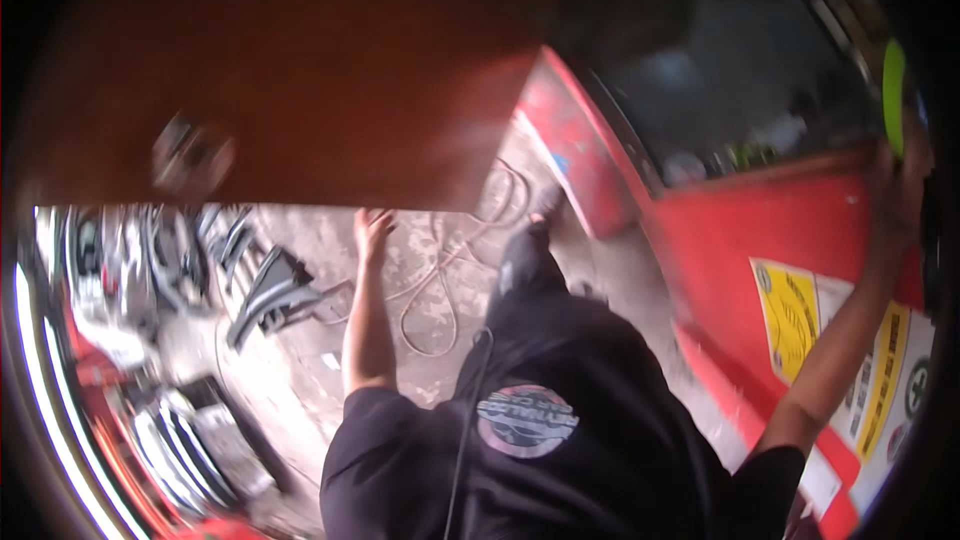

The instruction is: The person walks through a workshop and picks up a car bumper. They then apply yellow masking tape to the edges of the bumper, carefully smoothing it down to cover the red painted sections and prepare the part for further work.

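Note:
My left hand point(375, 226) reaches forward at the lower edge of a large brown panel point(340, 90), which looks like a door. Its fingers are partly spread at that edge, and I cannot make out whether they press on it. Far to the right, my right hand point(903, 175) is raised beside a red cabinet-like body point(770, 225), dark and blurred near the picture's rim. A narrow lime-green object point(893, 95) stands up from that hand, which seems closed around its lower end; its kind is unclear. A round metal fitting point(193, 155) sits on the brown panel.
Above the red front is a dark glassy area point(735, 70). Yellow and white labels point(785, 315) cover part of the red surface. A hose point(430, 325) coils over the worn floor. Grey and black car parts point(275, 290) lie at the left, with curved silvery pieces point(180, 450) nearer.

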Motion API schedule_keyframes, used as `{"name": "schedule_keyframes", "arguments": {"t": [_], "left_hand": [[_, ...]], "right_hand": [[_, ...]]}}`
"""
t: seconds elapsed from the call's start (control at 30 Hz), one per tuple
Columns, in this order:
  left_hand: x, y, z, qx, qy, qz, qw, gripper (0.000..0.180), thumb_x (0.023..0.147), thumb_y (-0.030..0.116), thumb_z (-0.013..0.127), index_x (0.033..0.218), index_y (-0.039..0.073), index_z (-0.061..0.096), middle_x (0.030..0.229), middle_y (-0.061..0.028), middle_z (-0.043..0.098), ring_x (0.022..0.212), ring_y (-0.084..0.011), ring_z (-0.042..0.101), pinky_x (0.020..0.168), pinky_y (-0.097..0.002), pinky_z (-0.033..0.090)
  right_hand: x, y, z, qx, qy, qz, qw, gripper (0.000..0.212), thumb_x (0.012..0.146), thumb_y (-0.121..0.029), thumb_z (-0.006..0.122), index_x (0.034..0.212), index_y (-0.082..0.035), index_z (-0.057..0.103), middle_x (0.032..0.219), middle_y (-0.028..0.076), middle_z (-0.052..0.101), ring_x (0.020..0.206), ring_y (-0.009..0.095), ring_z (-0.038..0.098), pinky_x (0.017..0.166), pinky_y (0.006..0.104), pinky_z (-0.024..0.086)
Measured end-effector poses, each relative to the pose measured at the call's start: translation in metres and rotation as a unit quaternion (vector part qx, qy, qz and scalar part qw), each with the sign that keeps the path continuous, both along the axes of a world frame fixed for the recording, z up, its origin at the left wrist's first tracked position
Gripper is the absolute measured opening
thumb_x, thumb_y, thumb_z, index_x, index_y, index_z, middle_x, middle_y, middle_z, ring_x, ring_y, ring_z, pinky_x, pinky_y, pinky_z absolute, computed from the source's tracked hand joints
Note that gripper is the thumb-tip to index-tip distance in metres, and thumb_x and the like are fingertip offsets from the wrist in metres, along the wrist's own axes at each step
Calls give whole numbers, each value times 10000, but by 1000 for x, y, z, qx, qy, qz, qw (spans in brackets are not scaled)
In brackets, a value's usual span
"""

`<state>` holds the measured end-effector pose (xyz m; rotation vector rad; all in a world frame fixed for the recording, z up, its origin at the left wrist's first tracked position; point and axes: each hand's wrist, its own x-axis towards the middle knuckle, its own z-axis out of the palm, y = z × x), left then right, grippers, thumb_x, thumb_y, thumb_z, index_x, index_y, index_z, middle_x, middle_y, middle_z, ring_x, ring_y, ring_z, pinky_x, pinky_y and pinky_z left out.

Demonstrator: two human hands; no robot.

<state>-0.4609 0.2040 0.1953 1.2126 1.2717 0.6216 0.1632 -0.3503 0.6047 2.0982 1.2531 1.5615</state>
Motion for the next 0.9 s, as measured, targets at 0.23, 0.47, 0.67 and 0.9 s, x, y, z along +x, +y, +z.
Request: {"name": "schedule_keyframes", "arguments": {"t": [0.23,0.47,0.67,0.9], "left_hand": [[63,-61,38,140,-12,-16,990,341,838,-112,560,1099,18,737,943,-107,764,785,-207,690,723,-371,580],[94,-163,-7,259,-4,-129,957,440,928,35,625,1364,80,662,974,-163,759,852,-230,721,776,-390,566],[68,-240,-23,194,44,-379,904,468,871,133,702,1334,78,731,1181,-187,771,1047,-354,749,916,-452,575],[-88,-292,-115,-24,290,-299,909,452,840,146,645,1268,131,786,1230,-219,761,1162,-391,731,1000,-472,586]], "right_hand": [[-128,40,-93,142,538,231,798,269,1065,-130,594,1268,32,666,1048,174,749,973,274,735,865,398,549],[-355,95,-126,-110,808,322,482,268,886,-50,767,1127,52,711,1049,226,746,912,358,749,801,428,579],[-385,139,-129,-103,676,417,598,282,931,-52,740,1178,68,679,1167,287,700,1078,465,690,935,496,553],[-322,161,-129,2,628,345,698,250,1019,-78,666,1225,63,650,1126,288,697,1030,471,691,896,509,547]]}}
